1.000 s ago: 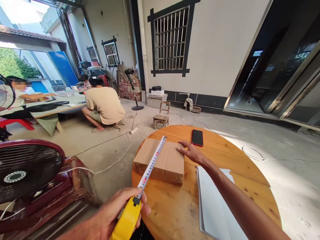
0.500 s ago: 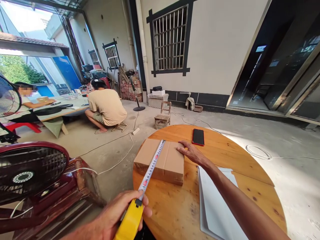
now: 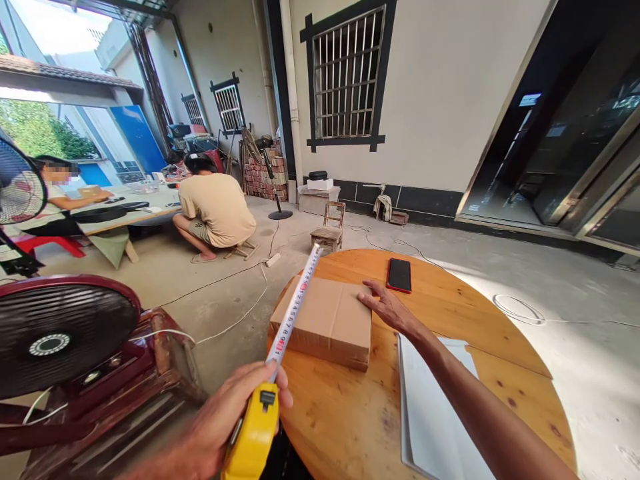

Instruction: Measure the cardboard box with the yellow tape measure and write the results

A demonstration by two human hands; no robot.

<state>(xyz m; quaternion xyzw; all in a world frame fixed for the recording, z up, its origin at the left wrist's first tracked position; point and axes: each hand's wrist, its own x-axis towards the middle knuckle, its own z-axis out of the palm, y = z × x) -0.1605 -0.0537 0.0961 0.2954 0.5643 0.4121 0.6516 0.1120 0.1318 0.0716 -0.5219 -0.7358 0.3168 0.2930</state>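
Observation:
My left hand (image 3: 227,417) grips a yellow tape measure (image 3: 253,437) at the near edge of a round wooden table (image 3: 450,320). Its white blade (image 3: 295,303) runs out over the left side of a flat cardboard box (image 3: 330,320) and past the box's far edge. My right hand (image 3: 387,307) rests with fingers spread flat on the box's far right corner. A phone with a red case (image 3: 399,275) lies just beyond that hand. A white sheet or notebook (image 3: 435,407) lies under my right forearm.
A dark red fan (image 3: 55,333) lies on a red frame at the left. One person in a beige shirt (image 3: 215,210) squats on the floor; another sits at a table (image 3: 117,217) further left. A small wooden stool (image 3: 327,233) and white cables (image 3: 235,320) are on the concrete floor.
The tape blade has swung left and extended further, from across the box's middle to along its left side. My left hand shifted slightly left. The right hand stayed on the box.

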